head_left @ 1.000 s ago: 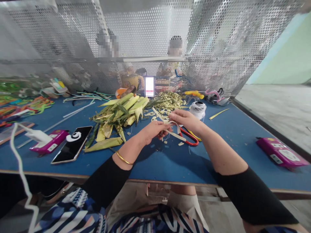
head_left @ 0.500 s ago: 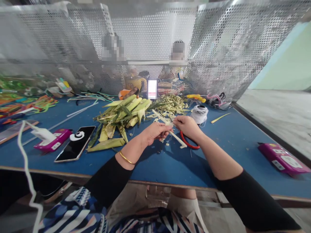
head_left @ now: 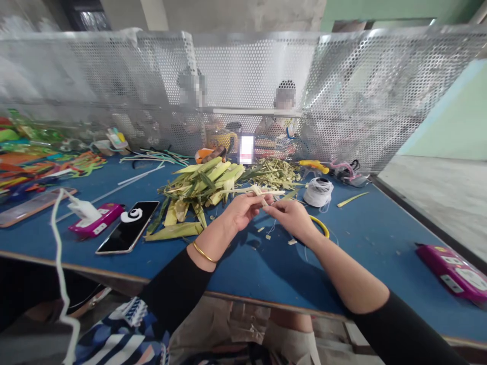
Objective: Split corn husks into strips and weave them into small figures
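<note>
The pile of corn husks [head_left: 205, 183] lies on the blue worktop [head_left: 236, 274], and the pale husk strips [head_left: 256, 190] are held up just to its right. The person's left hand [head_left: 245, 207] is near the pile's right side, its fingers closed on the strips where they cross. The right hand [head_left: 294, 218], farther to the right of the pile, has its fingertips pinched together at the lower end of the strips, close to the left hand's fingers. 1 pale length points left toward the pile, and another end sticks out to the right above the right hand.

Behind the pile and to its right is a heap of shredded scraps [head_left: 274, 173]. Farther right of the pile are a spool of white thread [head_left: 318, 193], a yellow tool [head_left: 314, 166] and 1 loose narrow leaf [head_left: 353, 199]. A yellow handle [head_left: 321, 226] shows partly behind the right wrist. Small cut bits [head_left: 268, 236] lie to the right of the pile, nearer the person.

Left of the pile, a black phone [head_left: 127, 230] carries a white curled object [head_left: 131, 215]; past it sits a purple block [head_left: 97, 220] with a white plug [head_left: 84, 210]. A 2nd purple block [head_left: 452, 271] is well to the pile's right. Beyond the pile stands a perforated panel [head_left: 243, 66], with 2 people seen through it.
</note>
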{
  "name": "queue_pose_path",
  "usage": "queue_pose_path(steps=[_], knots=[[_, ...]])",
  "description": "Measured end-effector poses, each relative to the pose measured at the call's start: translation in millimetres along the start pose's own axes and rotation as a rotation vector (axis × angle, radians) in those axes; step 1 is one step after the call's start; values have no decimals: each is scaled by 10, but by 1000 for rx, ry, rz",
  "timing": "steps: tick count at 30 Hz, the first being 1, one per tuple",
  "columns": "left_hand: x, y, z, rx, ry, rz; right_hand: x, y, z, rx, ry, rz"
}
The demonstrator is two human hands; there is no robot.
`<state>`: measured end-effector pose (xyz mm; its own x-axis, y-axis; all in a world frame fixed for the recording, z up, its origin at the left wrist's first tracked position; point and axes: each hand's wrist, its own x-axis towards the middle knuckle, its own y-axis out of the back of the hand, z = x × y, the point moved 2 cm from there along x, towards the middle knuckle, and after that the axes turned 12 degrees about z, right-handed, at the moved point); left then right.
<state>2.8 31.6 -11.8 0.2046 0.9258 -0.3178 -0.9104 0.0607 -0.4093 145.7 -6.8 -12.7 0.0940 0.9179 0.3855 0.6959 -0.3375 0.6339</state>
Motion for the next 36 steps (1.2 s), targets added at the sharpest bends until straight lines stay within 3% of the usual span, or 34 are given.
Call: queue_pose_path(steps=[4, 13, 19, 21, 23, 26, 27, 28, 32, 36], knots=[[-11, -5, -11, 18, 3, 1, -15, -114, 47, 104, -2, 1], [-30, -9, 25, -24, -38, 68, -47, -30, -77, 208, 71, -63], [-21, -16, 13, -33, -29, 116, -120, -19, -180, 224, 164, -282], [-8, -10, 6, -38, -22, 117, -129, 12, -206, 202, 234, -300], [3, -2, 12, -43, -22, 108, -95, 78, -197, 165, 276, -144], [1, 1, 39, -51, -8, 59, 2, 204, -109, 56, 242, 255], [-6, -1, 49, -54, 9, 34, 33, 225, -70, 15, 215, 320], [-14, -3, 55, -55, 31, 11, 62, 227, -32, -19, 186, 314], [-33, 2, 48, -15, 63, -3, 96, 133, 46, -19, 98, 28], [6, 35, 3, 180, -91, 98, 46, 100, -5, -31, 121, -10]])
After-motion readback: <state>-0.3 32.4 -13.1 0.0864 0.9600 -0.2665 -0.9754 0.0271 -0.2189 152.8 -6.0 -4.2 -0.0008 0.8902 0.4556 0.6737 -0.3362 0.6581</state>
